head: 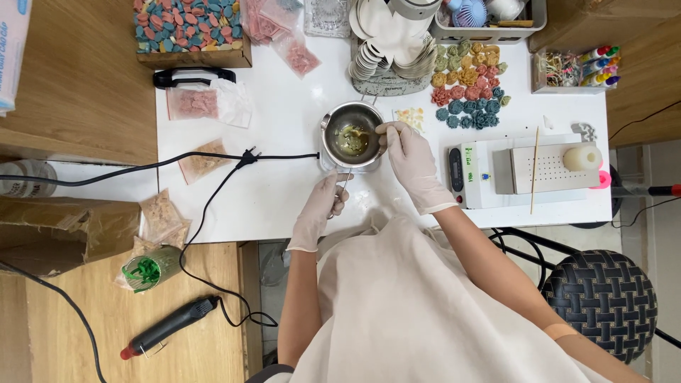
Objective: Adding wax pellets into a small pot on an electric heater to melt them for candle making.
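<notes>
A small steel melting pot (352,135) stands on the white table (284,128), with a yellowish melted mass inside. My left hand (323,206), in a white glove, grips the pot's thin handle (343,181) at the near side. My right hand (406,152), also gloved, rests at the pot's right rim with its fingertips pinched over the pot; whether they hold a thin stirrer is not clear.
A white scale-like device (525,170) with a wooden stick and a white candle (583,157) sits right. Coloured wax flowers (468,85) and stacked white moulds (390,57) lie behind. Black cord and plug (245,157), bags of wax, a heat gun (167,328) lie left. A stool (606,298) stands right.
</notes>
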